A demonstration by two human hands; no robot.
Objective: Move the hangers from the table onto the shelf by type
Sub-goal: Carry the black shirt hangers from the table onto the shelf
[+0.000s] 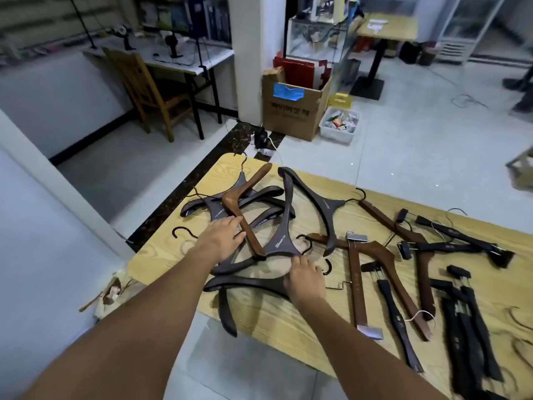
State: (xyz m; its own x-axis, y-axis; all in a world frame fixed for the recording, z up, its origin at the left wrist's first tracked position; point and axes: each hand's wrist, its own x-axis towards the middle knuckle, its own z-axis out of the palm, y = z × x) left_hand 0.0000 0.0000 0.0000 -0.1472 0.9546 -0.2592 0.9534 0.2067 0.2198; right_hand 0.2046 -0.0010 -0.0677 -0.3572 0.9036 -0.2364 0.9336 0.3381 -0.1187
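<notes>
Both forearms [144, 327] stretch out over the near edge of the tabletop [288, 339] toward the tangle of dark wide-shouldered hangers [314, 203] heaped at its left end. My left hand [223, 241] lies flat with straight fingers on the pile, touching the tan wooden hanger [242, 203] that crosses it. My right hand [306, 280] rests on the neck of the nearest dark hanger [245, 284]; I cannot tell whether its fingers have closed around it. To do this well, I think I should hold the pile down with the left and draw one dark hanger free by its neck, minding the hooks that could snag. The tan one looks like another type, so I would set it aside. Clip hangers [467, 327] lie toward the right end. No shelf is in view.
</notes>
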